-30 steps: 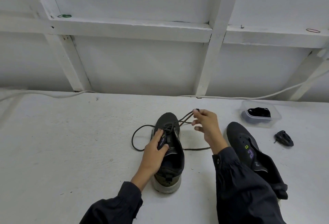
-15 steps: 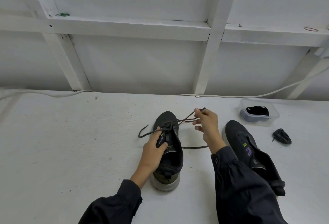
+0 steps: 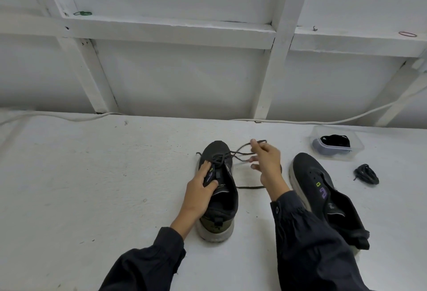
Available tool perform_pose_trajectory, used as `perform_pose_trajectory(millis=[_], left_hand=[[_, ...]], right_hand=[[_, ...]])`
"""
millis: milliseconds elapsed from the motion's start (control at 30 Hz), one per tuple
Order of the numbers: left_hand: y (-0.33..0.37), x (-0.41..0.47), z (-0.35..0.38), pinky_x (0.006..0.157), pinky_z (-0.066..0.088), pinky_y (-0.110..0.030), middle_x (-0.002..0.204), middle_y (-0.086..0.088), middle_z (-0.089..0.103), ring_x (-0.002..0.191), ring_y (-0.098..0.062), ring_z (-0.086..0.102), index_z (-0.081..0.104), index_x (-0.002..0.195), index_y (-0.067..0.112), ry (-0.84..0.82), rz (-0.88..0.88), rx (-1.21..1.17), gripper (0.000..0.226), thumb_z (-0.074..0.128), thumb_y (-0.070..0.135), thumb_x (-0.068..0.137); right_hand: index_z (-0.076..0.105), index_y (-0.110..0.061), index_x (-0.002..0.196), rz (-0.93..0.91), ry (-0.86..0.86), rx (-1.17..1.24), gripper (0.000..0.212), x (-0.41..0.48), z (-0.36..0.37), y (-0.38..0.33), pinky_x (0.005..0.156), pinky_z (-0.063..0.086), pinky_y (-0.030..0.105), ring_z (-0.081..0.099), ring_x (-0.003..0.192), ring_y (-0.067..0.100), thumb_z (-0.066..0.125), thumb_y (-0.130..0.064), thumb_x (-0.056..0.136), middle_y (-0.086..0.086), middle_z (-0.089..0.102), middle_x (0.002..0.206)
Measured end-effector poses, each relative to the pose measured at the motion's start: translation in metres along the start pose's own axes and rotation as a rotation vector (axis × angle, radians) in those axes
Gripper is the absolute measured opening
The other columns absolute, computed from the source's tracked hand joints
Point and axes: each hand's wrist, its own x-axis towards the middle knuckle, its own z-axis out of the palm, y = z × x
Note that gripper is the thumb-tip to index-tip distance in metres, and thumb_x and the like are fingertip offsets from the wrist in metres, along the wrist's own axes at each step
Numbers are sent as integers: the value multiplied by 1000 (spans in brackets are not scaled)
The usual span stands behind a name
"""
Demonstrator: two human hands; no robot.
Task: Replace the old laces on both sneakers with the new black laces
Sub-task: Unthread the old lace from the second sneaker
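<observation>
We see the L hand (image 3: 201,189) clamped on the laced sneaker (image 3: 221,200), mid-width near the table's (image 3: 92,186) front edge: fingers laid over the knit eyelet flap, thumb on the tongue. The sneaker is dark mesh w/ an olive heel patch & a chunky, scuffed pale sole, toe twd the back edge. The R hand (image 3: 265,161) pinches the old lace (image 3: 240,152), a thin round dark cord, between thumb & index just right of the toe; its other fingers are spread loose. The lace is threaded thru the toe-end eyelets, w/ one strand trailing on the matte white tabletop. The 2nd sneaker (image 3: 323,189) lies tilted twd the right edge. Near the back-right corner: a clear rectangular plastic tub (image 3: 355,145) w/ new black laces (image 3: 335,140), & a bundled lace (image 3: 367,174) in front of it.
</observation>
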Motion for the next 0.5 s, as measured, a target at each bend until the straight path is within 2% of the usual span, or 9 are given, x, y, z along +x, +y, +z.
perform_pose_trajectory(millis=[100,167,233,333,400,433,500], left_hand=[[-1,1,1,115,34,-36,151,0,42,136,-18,42,37,148,24,6,9,15,58,56,8,95],[-1,1,1,114,36,-37,150,0,44,135,-18,43,37,148,25,5,11,14,59,56,8,95],[-1,0,1,115,35,-37,151,0,42,136,-18,42,37,149,24,0,7,3,58,55,8,96],[-2,1,1,115,35,-36,151,-1,42,136,-19,42,37,149,23,0,0,-12,58,55,8,96],[-3,2,2,115,35,-38,152,-1,42,137,-19,42,36,149,24,3,-1,-20,58,55,8,96],[-4,2,1,115,35,-38,152,-1,41,137,-20,42,36,149,24,4,-3,-25,59,55,8,96],[-4,3,2,115,35,-38,152,-1,41,137,-20,42,36,149,24,7,0,-29,59,56,8,96]], right_hand=[[69,-8,80,34,-283,-251,22,-20,10,8,43,34,22,51,48,12,76,-29,85,6,65,78],[71,-9,78,-10,-354,-304,14,-22,14,11,42,34,20,51,49,11,78,-21,82,7,65,72],[70,-8,80,-59,-285,-283,9,-15,13,8,42,35,20,53,50,13,75,-14,85,7,65,70],[65,-5,94,-51,20,-16,8,6,3,1,41,37,20,53,52,15,66,-13,92,6,63,81],[62,-6,100,-21,124,101,12,12,-2,0,42,39,21,51,55,14,63,-17,95,5,61,87],[62,-6,100,-7,88,73,15,10,-2,0,42,39,21,51,54,14,64,-21,95,5,61,87],[66,-4,98,22,-103,-98,27,-1,3,4,43,38,21,53,52,13,69,-29,91,3,63,82]])
